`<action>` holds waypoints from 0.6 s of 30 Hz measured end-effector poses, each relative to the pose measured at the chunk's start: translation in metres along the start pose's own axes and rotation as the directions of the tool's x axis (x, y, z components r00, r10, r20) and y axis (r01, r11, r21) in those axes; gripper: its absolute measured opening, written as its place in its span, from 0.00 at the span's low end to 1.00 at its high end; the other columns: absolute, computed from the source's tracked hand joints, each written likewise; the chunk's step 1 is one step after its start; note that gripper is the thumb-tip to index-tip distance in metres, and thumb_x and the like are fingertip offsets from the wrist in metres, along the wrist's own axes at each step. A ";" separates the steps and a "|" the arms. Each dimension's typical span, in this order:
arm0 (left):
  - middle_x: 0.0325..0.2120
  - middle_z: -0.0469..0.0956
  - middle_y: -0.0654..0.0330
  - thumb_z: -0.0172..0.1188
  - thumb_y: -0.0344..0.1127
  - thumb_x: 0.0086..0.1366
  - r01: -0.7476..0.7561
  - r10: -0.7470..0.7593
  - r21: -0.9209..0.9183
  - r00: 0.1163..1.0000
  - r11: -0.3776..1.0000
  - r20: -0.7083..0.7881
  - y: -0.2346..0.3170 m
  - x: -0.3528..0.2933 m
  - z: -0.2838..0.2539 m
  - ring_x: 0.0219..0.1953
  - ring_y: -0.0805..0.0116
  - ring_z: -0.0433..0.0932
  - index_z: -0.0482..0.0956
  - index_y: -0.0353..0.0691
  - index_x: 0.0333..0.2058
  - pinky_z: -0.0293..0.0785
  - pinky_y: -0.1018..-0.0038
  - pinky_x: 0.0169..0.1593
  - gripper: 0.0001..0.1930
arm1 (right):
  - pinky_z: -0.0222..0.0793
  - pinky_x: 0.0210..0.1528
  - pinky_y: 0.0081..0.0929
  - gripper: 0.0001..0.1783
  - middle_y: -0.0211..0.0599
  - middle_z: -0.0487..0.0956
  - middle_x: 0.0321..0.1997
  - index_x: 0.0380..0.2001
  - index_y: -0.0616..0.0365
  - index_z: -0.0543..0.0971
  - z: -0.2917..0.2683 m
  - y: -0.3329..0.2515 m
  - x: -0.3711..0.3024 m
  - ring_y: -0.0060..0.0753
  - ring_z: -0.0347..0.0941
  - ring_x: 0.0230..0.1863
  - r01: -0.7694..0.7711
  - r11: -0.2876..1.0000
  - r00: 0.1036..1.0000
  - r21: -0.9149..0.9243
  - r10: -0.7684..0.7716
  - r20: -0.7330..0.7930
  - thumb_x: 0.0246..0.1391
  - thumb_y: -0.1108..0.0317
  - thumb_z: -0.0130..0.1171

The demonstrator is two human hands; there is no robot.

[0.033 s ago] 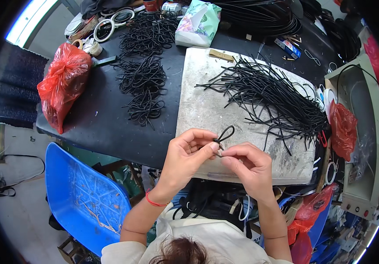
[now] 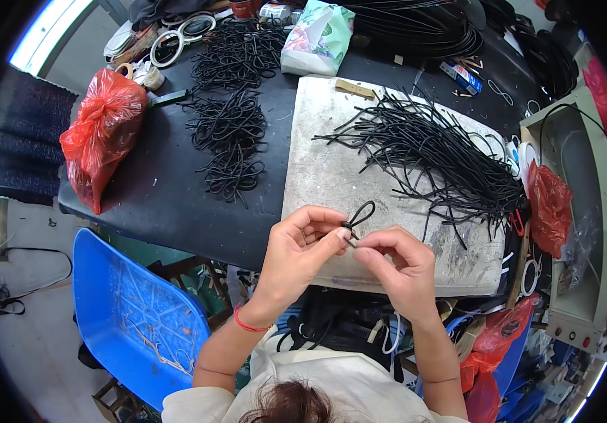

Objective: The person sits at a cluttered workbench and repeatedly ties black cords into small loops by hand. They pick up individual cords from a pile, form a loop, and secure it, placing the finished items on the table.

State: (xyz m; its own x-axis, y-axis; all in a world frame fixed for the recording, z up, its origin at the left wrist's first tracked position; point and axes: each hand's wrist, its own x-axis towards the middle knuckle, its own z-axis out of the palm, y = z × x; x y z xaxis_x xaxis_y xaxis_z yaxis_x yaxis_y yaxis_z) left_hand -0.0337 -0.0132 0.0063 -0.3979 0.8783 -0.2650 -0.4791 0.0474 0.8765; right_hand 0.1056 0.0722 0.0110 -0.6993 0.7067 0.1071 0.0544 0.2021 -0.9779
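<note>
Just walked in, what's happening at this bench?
The left hand pinches a looped black cord over the pale board; the right hand is at its lower end, grip unclear. Straight black cords lie heaped on the board; looped cords sit in piles on the black table, left.

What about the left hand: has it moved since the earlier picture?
No, not visibly: the left hand is over the near left corner of the pale board, with no clear shift in any direction against it.
</note>
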 end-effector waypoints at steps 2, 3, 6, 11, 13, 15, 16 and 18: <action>0.30 0.75 0.60 0.57 0.24 0.57 -0.041 0.041 -0.007 0.999 0.999 -0.028 -0.002 -0.002 0.002 0.33 0.77 0.74 0.72 0.30 0.37 0.72 0.82 0.39 0.09 | 0.62 0.24 0.14 0.04 0.30 0.75 0.25 0.26 0.61 0.76 0.003 -0.003 0.001 0.17 0.68 0.22 -0.066 0.996 0.997 -0.065 0.064 -0.041 0.45 0.74 0.60; 0.31 0.75 0.60 0.57 0.24 0.57 -0.060 0.060 -0.014 0.997 0.998 -0.045 -0.005 -0.002 0.004 0.33 0.77 0.74 0.72 0.30 0.37 0.72 0.81 0.39 0.09 | 0.62 0.24 0.14 0.04 0.30 0.75 0.24 0.25 0.61 0.76 0.004 -0.003 0.001 0.17 0.67 0.22 -0.077 0.995 0.996 -0.056 0.074 -0.046 0.45 0.74 0.60; 0.31 0.76 0.58 0.58 0.24 0.55 -0.188 0.198 0.101 0.974 0.977 -0.108 -0.015 -0.004 0.008 0.33 0.76 0.75 0.73 0.30 0.37 0.72 0.80 0.40 0.10 | 0.60 0.23 0.12 0.07 0.28 0.74 0.22 0.24 0.62 0.74 0.006 0.001 0.001 0.14 0.66 0.21 -0.143 0.990 0.987 -0.012 0.142 -0.081 0.44 0.72 0.62; 0.29 0.78 0.56 0.58 0.23 0.53 -0.319 0.376 0.382 0.923 0.867 -0.081 -0.020 -0.006 0.010 0.32 0.75 0.76 0.69 0.31 0.39 0.72 0.78 0.40 0.14 | 0.58 0.24 0.10 0.15 0.28 0.73 0.24 0.30 0.64 0.73 0.014 0.000 0.000 0.11 0.64 0.24 -0.256 0.932 0.948 0.255 0.293 -0.120 0.44 0.66 0.65; 0.29 0.78 0.55 0.58 0.23 0.53 -0.287 0.322 0.327 0.945 0.900 -0.055 -0.015 -0.006 0.007 0.30 0.74 0.77 0.66 0.33 0.41 0.72 0.77 0.39 0.16 | 0.58 0.23 0.11 0.16 0.28 0.73 0.25 0.33 0.63 0.73 0.015 0.003 0.004 0.12 0.64 0.26 -0.195 0.954 0.955 0.227 0.237 -0.176 0.45 0.65 0.64; 0.29 0.78 0.54 0.57 0.24 0.53 -0.279 0.294 0.453 0.955 0.847 0.038 -0.008 -0.007 0.002 0.30 0.72 0.77 0.63 0.34 0.42 0.72 0.77 0.38 0.18 | 0.57 0.25 0.12 0.15 0.28 0.71 0.28 0.37 0.60 0.73 0.006 0.006 0.008 0.13 0.63 0.28 -0.189 0.982 0.980 0.025 0.190 -0.061 0.46 0.67 0.62; 0.29 0.78 0.54 0.57 0.24 0.53 -0.278 0.273 0.510 0.958 0.814 0.086 -0.005 -0.008 0.002 0.30 0.71 0.77 0.62 0.34 0.42 0.72 0.76 0.38 0.19 | 0.57 0.26 0.12 0.15 0.28 0.71 0.28 0.37 0.59 0.73 0.003 0.008 0.009 0.13 0.63 0.28 -0.135 0.991 0.991 0.011 0.136 -0.020 0.46 0.67 0.62; 0.31 0.77 0.55 0.58 0.23 0.52 -0.238 0.206 0.513 0.971 0.824 0.120 0.001 -0.009 0.003 0.33 0.75 0.75 0.62 0.34 0.44 0.71 0.78 0.41 0.21 | 0.57 0.27 0.12 0.15 0.27 0.71 0.27 0.38 0.58 0.73 0.000 0.012 0.009 0.14 0.63 0.27 -0.026 1.000 0.997 -0.011 0.026 0.066 0.47 0.68 0.61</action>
State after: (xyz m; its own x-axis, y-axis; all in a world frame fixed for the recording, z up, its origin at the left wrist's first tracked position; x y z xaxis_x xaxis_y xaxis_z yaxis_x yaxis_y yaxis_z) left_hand -0.0285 -0.0201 0.0110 -0.3911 0.9199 -0.0288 0.1014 0.0742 0.9921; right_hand 0.0998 0.0809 0.0001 -0.7432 0.6654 0.0693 0.0799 0.1911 -0.9783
